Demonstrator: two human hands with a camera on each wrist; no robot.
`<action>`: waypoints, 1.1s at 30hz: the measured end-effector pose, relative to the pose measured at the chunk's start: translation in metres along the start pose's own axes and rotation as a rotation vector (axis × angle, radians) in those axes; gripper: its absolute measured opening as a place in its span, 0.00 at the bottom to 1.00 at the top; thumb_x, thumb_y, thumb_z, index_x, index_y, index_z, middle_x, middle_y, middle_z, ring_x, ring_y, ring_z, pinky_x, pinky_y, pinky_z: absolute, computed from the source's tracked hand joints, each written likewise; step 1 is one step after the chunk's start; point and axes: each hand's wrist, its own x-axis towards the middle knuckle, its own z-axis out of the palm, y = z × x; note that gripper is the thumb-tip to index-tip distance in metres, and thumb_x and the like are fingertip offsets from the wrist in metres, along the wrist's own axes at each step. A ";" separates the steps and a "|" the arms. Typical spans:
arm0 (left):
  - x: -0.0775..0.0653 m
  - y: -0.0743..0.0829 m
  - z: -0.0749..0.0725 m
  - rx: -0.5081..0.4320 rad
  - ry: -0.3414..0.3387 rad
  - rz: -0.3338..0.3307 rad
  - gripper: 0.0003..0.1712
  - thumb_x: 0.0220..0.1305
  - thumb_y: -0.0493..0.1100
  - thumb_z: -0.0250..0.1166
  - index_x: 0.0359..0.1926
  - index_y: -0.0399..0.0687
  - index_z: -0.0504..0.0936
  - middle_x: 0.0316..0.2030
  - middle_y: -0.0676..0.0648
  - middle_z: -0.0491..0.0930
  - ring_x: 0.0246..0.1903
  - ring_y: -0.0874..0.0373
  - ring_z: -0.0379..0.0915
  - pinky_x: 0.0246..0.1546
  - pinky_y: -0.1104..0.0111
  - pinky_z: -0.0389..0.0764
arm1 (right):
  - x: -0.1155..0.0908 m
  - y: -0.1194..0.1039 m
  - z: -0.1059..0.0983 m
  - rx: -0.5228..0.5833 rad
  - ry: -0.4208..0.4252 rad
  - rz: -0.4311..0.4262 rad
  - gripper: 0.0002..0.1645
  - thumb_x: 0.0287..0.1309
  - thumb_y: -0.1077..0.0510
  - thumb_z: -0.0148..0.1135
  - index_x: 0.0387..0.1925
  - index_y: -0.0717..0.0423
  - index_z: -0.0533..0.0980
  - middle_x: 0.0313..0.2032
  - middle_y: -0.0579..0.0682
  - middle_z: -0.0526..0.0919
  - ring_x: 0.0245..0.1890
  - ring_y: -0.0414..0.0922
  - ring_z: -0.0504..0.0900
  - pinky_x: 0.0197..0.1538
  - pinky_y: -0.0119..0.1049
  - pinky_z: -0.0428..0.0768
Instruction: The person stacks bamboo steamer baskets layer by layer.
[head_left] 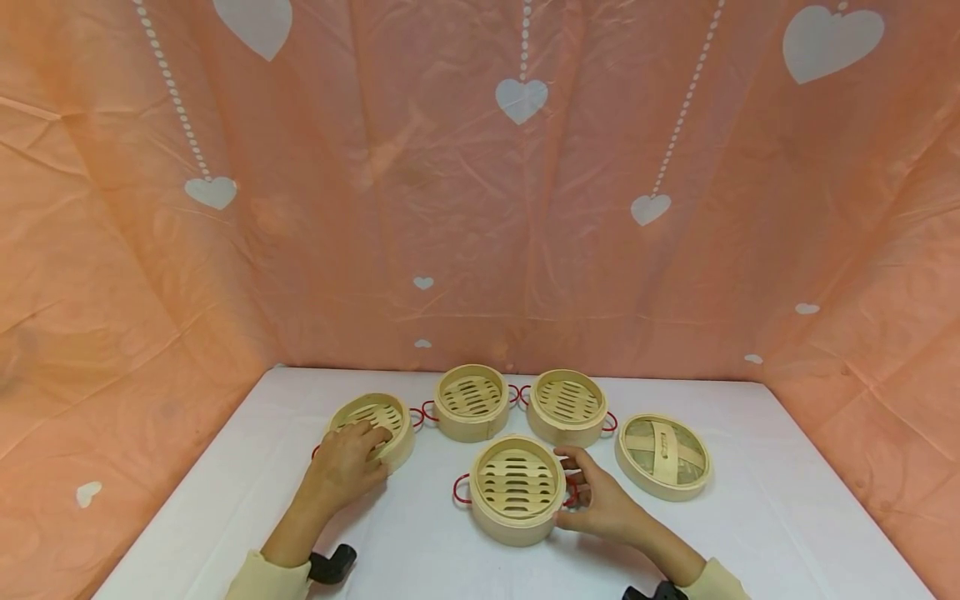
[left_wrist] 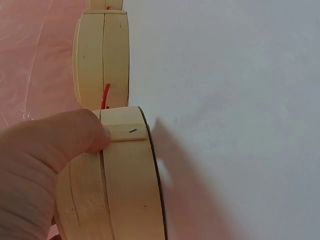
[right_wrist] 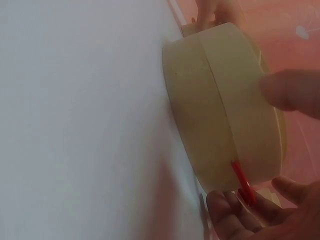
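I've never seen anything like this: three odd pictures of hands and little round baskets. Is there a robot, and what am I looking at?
No robot here, just a person's two bare hands. The wide picture comes from a camera worn on the head, looking forward and down. The other two come from a camera on each wrist, so they show each hand's work close up.

On the white tablecloth are four open bamboo steamer baskets with red handles, plus a bamboo steamer lid at the right. The left hand grips the leftmost basket at its rim, thumb against the outer wall. The right hand holds the front basket at its side, by a red handle. Behind hangs a peach-coloured backdrop with white hearts.
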 end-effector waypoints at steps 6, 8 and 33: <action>-0.001 0.003 -0.003 0.004 0.027 0.009 0.19 0.38 0.40 0.71 0.38 0.51 0.83 0.33 0.50 0.79 0.37 0.52 0.77 0.33 0.61 0.68 | 0.000 -0.001 0.000 -0.003 -0.002 0.005 0.52 0.43 0.58 0.74 0.67 0.63 0.56 0.58 0.65 0.70 0.52 0.52 0.75 0.43 0.31 0.79; -0.001 0.005 -0.004 0.005 0.039 0.023 0.19 0.38 0.40 0.71 0.38 0.51 0.83 0.32 0.50 0.79 0.37 0.52 0.77 0.33 0.61 0.68 | 0.000 -0.001 -0.001 -0.003 -0.001 0.008 0.52 0.43 0.58 0.74 0.67 0.63 0.56 0.58 0.65 0.70 0.51 0.52 0.75 0.43 0.31 0.79; -0.003 0.022 -0.027 0.001 0.067 0.095 0.21 0.38 0.44 0.73 0.39 0.53 0.83 0.30 0.54 0.74 0.34 0.56 0.72 0.34 0.62 0.67 | 0.000 -0.002 0.000 -0.016 -0.005 -0.013 0.51 0.44 0.59 0.73 0.66 0.64 0.55 0.56 0.67 0.70 0.47 0.49 0.77 0.41 0.32 0.80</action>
